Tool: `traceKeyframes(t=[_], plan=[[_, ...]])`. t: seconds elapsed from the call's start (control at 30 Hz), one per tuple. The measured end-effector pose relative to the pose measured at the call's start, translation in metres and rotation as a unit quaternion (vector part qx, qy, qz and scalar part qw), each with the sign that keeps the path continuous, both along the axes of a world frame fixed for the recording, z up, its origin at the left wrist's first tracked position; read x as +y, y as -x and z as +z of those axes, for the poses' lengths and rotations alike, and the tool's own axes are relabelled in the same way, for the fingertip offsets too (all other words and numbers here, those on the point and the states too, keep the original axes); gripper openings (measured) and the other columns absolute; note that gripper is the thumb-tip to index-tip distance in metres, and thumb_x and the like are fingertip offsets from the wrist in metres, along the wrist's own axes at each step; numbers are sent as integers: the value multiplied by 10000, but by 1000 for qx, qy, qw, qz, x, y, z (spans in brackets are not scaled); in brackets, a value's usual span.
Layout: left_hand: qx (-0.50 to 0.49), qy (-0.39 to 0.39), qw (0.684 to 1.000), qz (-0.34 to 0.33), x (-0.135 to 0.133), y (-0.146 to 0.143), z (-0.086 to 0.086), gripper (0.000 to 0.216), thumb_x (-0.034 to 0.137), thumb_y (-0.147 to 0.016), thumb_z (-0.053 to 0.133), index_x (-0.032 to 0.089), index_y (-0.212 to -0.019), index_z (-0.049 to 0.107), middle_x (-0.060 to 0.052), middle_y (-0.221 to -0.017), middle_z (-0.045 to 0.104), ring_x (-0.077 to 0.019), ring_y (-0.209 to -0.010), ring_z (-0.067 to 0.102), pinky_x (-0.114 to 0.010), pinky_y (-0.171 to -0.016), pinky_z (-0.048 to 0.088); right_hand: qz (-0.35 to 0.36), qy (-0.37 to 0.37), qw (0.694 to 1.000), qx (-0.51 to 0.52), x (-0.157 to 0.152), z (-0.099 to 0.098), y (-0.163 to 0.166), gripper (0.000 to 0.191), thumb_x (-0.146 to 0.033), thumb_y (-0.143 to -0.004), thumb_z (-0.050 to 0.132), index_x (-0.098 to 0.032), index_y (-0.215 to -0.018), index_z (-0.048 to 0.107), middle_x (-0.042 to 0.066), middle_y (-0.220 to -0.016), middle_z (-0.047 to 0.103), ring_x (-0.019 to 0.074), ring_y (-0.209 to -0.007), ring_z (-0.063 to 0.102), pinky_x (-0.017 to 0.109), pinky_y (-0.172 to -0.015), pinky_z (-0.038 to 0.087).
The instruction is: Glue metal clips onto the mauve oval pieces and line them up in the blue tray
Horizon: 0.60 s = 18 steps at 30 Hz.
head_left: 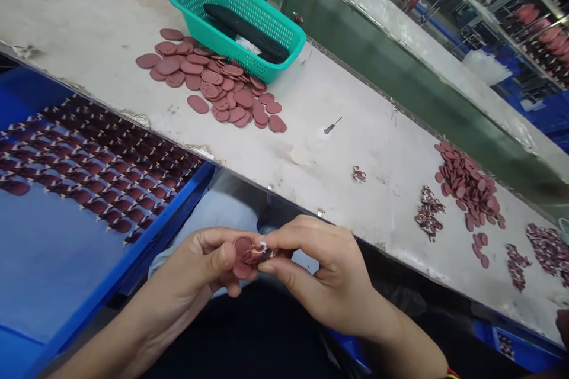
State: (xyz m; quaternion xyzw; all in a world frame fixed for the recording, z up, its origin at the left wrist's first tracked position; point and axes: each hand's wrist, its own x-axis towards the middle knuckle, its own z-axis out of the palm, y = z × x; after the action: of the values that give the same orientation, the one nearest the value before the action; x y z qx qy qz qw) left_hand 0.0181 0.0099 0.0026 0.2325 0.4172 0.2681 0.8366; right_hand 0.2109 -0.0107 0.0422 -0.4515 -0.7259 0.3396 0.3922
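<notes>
Over my lap, my left hand point(195, 266) is closed on a maroon oval disc point(242, 271), gripping its left side between thumb and fingers. My right hand point(326, 266) pinches a small brown-and-white piece point(261, 249) between thumb and index finger. That piece touches the disc's right side; whether the two are joined I cannot tell. On the table ahead lies a heap of matching maroon discs point(217, 80). A little cluster of small brown-and-white pieces point(359, 174) sits nearer my right hand, and a small thin-tipped tool point(332, 125) rests between.
A teal basket point(284, 68) holding a long black object point(249, 29) stands behind the heap. At left, a blue tray point(57, 272) carries rows of discs with pieces attached. Farther right on the table point(311, 160) are another disc pile point(471, 180) and several clusters of pieces point(429, 213).
</notes>
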Motion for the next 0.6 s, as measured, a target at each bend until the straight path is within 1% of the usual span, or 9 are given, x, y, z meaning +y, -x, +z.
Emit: traceKeyframes(t=[0.17, 0.27, 0.47, 0.6], plan=[[-11, 2, 1000, 5, -1, 0, -5, 441, 612, -588, 873, 212, -771, 838, -24, -604, 649, -99, -546, 486, -159, -481, 457, 13, -17, 999, -30, 0, 2, -2, 154, -164, -921, 690, -202, -1071, 683, 12, -872, 769, 120, -722, 680, 244, -726, 561], [-24, 1, 1000, 5, -1, 0, -6, 399, 581, -619, 872, 214, -771, 838, -24, -621, 653, -98, -552, 493, -159, -486, 472, 19, -23, 999, -36, 1, 4, -1, 144, -167, -932, 678, -204, -1072, 679, 12, -873, 770, 121, -727, 685, 242, -722, 563], [-24, 13, 1000, -1, -2, -1, -4, 391, 568, -628, 873, 199, -749, 833, -25, -628, 644, -102, -577, 508, -148, -491, 472, 32, -19, 999, -31, 2, 6, -1, 172, -104, -903, 691, -181, -1056, 682, 7, -892, 775, 107, -756, 692, 218, -753, 563], [-26, 17, 1000, -4, -4, 0, 0, 393, 570, -647, 861, 194, -758, 832, -18, -623, 634, -97, -580, 504, -142, -495, 465, 43, -17, 998, -31, 2, 7, -3, 180, -103, -903, 690, -181, -1064, 678, 4, -896, 775, 107, -765, 696, 219, -765, 565]])
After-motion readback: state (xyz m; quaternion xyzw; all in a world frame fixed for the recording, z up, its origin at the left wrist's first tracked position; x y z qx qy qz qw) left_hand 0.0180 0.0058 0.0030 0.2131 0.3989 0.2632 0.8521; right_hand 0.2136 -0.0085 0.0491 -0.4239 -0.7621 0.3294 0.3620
